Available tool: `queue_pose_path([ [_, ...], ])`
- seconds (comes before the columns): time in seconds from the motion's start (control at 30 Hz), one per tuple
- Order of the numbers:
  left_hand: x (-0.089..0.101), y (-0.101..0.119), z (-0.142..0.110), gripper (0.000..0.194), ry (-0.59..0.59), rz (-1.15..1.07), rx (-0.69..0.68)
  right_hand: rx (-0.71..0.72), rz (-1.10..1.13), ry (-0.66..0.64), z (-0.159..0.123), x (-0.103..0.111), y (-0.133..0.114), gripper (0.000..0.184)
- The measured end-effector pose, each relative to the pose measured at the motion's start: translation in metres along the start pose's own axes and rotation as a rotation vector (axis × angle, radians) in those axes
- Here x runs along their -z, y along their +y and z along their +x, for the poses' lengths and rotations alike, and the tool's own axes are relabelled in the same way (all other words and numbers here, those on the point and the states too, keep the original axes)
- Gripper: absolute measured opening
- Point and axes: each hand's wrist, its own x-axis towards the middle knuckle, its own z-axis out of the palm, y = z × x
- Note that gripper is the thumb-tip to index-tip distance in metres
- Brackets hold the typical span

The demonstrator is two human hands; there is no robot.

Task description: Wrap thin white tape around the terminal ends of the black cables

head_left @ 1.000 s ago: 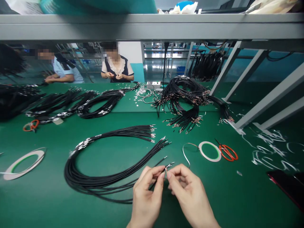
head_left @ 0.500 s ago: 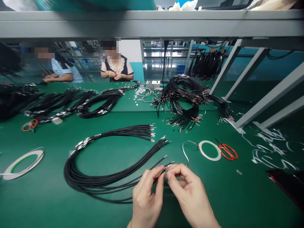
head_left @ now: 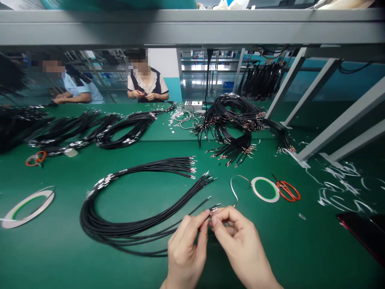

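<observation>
- The left hand (head_left: 186, 251) and right hand (head_left: 240, 245) meet low and centre in view, fingertips nearly touching, forming one grip above the green surface (head_left: 300, 257).
- Left grip: clenched, thumb and forefinger pinching a black wire (head_left: 210, 210) just behind its end.
- Right grip: clenched, thumb and forefinger closed on the small metal terminal (head_left: 214, 208) at that end; the fine detail is too small to resolve.
- The wire's long axis runs diagonally, from lower left up to upper right, with the tip pointing away from the grip toward the upper right.
- The right hand is nearer the tip; the left sits just behind it along the wire.
- The wire trails left from the grip into a black coil (head_left: 120, 229).
- A second loose wire end (head_left: 198, 206) lies just above the grip.
- Right of the grip, a silver strip (head_left: 232, 188) runs from a tape roll (head_left: 253, 188), near orange scissors (head_left: 285, 184).
</observation>
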Motion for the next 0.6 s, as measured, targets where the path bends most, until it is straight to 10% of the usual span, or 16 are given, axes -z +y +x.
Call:
queue_pose_path([
  [0.6, 0.0023, 0.0014, 0.0019, 0.044, -0.036, 0.011, -0.010, 0.018, 0.003, 0.002, -0.0011, 0.0007, -0.0016, 0.015],
])
